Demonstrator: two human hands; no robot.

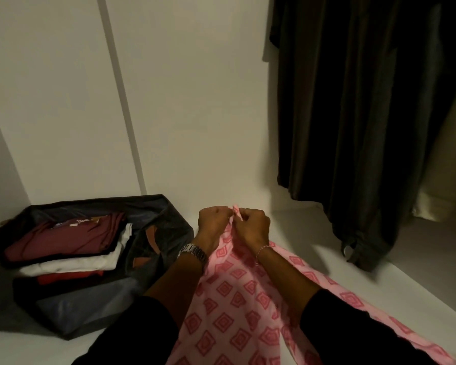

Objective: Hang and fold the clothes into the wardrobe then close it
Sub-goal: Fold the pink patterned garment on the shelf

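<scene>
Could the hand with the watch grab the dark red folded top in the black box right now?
Probably not yet. The left hand is pinching the pink patterned cloth together with the right hand. The dark red folded top lies uncovered nearby, so letting go should free it.

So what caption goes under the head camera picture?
Both hands, left hand and right hand, pinch a pink patterned cloth beside a box of folded clothes.

Both hands close together: left hand point(213, 222) and right hand point(254, 227) pinch the bunched edge of pink patterned cloth point(237, 306). Folded clothes point(71, 246) in dark fabric bin point(153, 206) left. Dark garments point(366, 114) hang right.
</scene>
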